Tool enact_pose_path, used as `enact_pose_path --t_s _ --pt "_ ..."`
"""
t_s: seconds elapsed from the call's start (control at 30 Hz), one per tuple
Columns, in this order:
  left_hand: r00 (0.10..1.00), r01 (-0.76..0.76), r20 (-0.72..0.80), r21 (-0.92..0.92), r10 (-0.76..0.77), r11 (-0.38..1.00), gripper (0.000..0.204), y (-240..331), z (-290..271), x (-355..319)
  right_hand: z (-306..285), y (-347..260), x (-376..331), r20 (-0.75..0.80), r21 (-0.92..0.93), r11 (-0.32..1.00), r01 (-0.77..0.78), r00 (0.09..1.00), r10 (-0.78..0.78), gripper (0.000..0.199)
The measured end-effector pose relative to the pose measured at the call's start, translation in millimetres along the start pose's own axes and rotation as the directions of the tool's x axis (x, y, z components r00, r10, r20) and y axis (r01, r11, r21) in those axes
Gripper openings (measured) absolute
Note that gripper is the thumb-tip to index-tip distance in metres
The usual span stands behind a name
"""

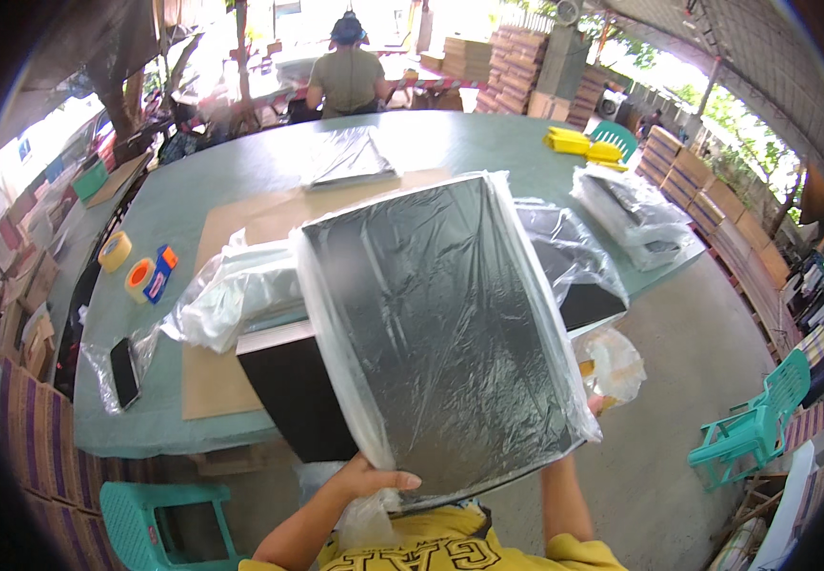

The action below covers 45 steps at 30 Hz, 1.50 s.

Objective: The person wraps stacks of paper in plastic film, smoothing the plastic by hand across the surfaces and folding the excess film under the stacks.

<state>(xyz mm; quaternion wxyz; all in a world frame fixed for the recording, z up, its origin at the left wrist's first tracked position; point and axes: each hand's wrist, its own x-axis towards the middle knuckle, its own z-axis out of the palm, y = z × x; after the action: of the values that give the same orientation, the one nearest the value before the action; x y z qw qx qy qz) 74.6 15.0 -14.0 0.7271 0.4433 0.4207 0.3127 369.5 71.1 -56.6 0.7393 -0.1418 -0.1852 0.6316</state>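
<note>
A large flat black rectangular piece (440,324), wrapped in clear plastic, is held tilted in front of me above the table. My left hand (369,478) is closed on its lower left corner, thumb lying over the front and loose plastic below. At the right edge my right hand (595,407) grips it, most of the fingers hidden. Behind its left side are a black box-like piece (299,388) and crumpled clear plastic (231,295). To the right, another black piece in plastic (564,252) is partly covered. Loose plastic (614,366) hangs beside my right hand.
The green table (140,419) carries a cardboard sheet (210,385), tape rolls (115,250), a blue-orange tape dispenser (161,274), a phone (125,371) and wrapped packs (635,214). Green chairs (759,423) stand right and lower left. A person (347,76) sits beyond the table.
</note>
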Motion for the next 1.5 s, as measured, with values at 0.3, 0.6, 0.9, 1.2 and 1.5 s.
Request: enact_pose_path --t_s 0.3,0.6,0.9,1.2,1.5 --pt "0.989 -0.140 -0.075 -0.127 0.131 0.982 0.069 25 28 14 61 26 -86 0.007 -0.209 0.915 -0.344 0.935 0.354 0.077" --pt "0.922 -0.386 0.107 0.190 0.372 0.903 0.052 58 64 27 23 29 -54 -0.044 -0.038 0.975 -0.218 0.975 0.217 0.067" --pt "0.965 -0.080 0.258 0.435 -0.039 0.897 0.039 -5 49 54 26 -82 59 0.035 -0.058 0.993 0.098 0.995 -0.096 0.047" --pt "0.943 0.172 0.113 0.636 -0.312 0.752 0.039 -101 8 11 -90 -96 199 -0.152 -0.161 0.980 -0.115 0.984 0.090 0.014" --pt "0.974 0.142 0.043 0.648 -0.222 0.748 0.038 -87 5 17 -102 -73 206 -0.227 -0.160 0.970 -0.180 0.963 0.142 0.005"
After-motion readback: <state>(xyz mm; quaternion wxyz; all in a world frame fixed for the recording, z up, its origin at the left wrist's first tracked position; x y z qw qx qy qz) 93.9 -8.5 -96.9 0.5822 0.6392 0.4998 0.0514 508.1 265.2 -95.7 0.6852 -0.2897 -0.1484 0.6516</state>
